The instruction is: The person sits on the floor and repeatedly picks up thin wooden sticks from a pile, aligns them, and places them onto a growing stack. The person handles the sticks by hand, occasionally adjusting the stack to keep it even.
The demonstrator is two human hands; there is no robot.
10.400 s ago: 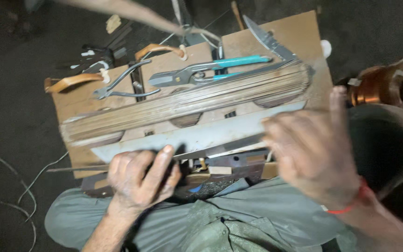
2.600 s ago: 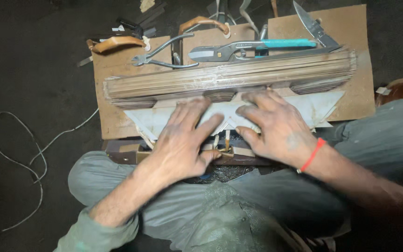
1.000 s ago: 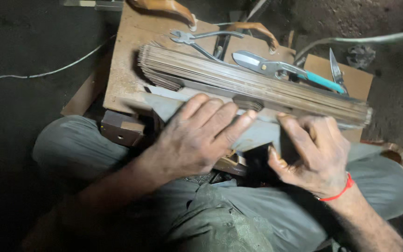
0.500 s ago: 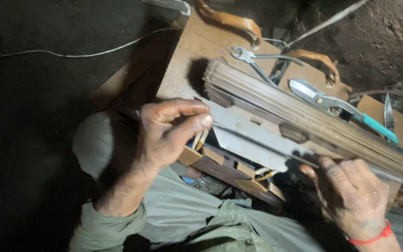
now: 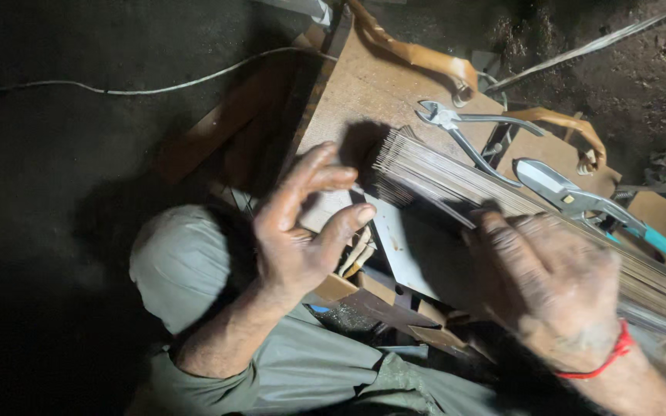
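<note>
The left hand (image 5: pixel 302 231) hangs over the near end of a thick stack of thin metal sheets (image 5: pixel 456 185). Its fingers are curled and spread apart, with the thumb poking out, and it holds nothing. The right hand (image 5: pixel 553 281) lies flat on top of the stack, palm down, fingers stretched out and pressing. It has one red string band (image 5: pixel 607 362) on the wrist.

The stack looks like many flat grey strips packed side by side, so its end shows lots of fine lines. It runs from the middle of the picture out toward 4 o'clock. Under it lies one pale, smooth sheet (image 5: pixel 406 254), flat and a bit shiny.

All this sits on a brown cardboard board (image 5: pixel 364 88), rough and dull. At 1 o'clock from the stack lie one pair of silver pliers (image 5: pixel 464 131) with thin bare handles. At 3 o'clock lie one pair of snips with teal grips (image 5: pixel 603 212). Two curled tan straps (image 5: pixel 418 54) rest at 12 o'clock. One thin white wire (image 5: pixel 156 85) lies on the dark floor at 10 o'clock.
</note>
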